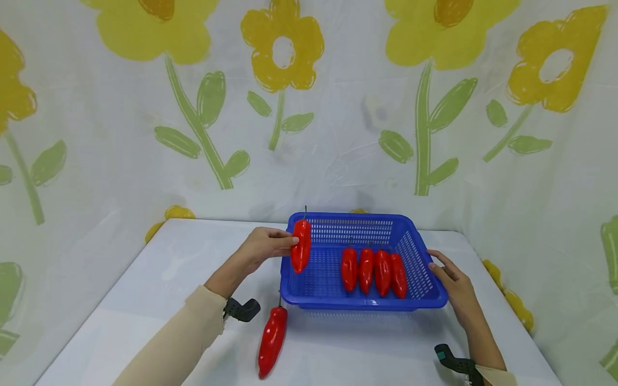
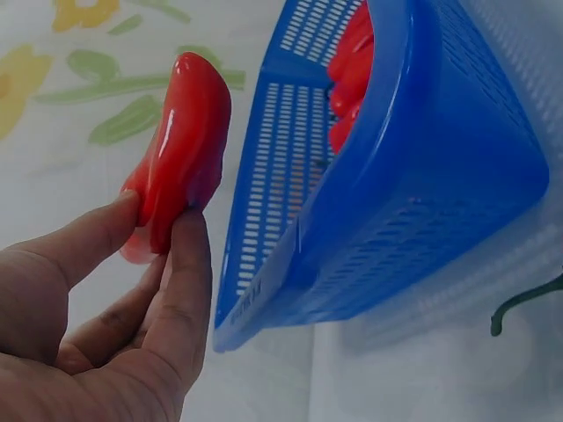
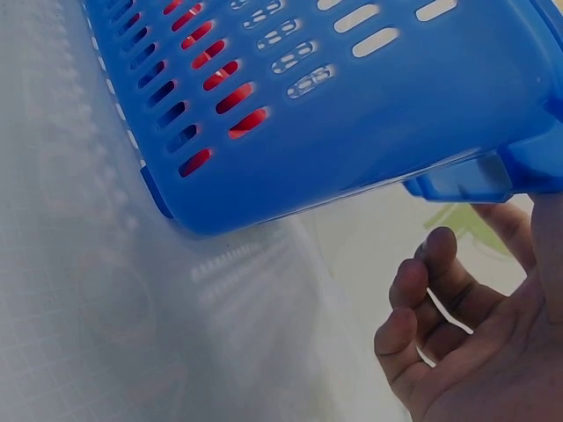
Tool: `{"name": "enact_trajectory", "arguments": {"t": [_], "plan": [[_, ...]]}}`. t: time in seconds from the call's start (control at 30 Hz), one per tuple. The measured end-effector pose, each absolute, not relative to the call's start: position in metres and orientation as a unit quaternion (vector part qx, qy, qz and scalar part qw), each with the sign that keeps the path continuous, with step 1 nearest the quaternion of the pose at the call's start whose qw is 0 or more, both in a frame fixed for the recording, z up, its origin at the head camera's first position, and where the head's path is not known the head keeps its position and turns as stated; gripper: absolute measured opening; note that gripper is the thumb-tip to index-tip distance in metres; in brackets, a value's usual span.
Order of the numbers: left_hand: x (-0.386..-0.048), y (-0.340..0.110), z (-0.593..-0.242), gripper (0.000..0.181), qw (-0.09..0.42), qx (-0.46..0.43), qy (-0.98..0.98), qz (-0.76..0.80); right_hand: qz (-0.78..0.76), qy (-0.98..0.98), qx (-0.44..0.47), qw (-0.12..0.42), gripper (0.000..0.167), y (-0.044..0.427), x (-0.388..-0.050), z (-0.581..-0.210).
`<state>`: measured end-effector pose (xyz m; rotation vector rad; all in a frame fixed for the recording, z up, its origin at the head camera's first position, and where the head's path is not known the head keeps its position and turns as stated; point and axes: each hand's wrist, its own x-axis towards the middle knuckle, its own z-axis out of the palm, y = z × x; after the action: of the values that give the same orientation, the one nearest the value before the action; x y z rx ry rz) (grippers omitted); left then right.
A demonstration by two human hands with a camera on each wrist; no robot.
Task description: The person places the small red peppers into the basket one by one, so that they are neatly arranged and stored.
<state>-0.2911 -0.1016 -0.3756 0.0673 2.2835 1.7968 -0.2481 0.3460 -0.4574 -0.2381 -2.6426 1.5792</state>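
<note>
Between thumb and fingers, my left hand (image 1: 263, 247) pinches a red pepper (image 1: 301, 245), stem up, over the left end of a blue plastic basket (image 1: 333, 306). In the left wrist view the pepper (image 2: 189, 132) is beside the basket's rim. Several more red peppers (image 1: 366, 269) lie side by side in the basket, toward its right. My right hand (image 1: 456, 287) holds the basket's right rim; the right wrist view shows several curled fingers (image 3: 449, 272) below that rim. Another red pepper (image 1: 272, 341) rests on the table in front of the basket's left corner.
The white table (image 1: 169, 279) carries the basket near its back edge. Behind it hangs a pale cloth (image 1: 338, 123) printed with yellow flowers. A black strap mount (image 1: 243, 310) sits at the left wrist, another (image 1: 454, 362) at the right.
</note>
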Motion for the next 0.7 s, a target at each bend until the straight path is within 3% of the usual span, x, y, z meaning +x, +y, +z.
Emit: {"name": "enact_trajectory", "arguments": {"t": [0.7], "plan": [[-0.304,-0.059,-0.383,0.034,0.142,0.028,0.798,0.585,0.504,-0.859,-0.073,0.043,0.065,0.345,-0.247,-0.458]]}}
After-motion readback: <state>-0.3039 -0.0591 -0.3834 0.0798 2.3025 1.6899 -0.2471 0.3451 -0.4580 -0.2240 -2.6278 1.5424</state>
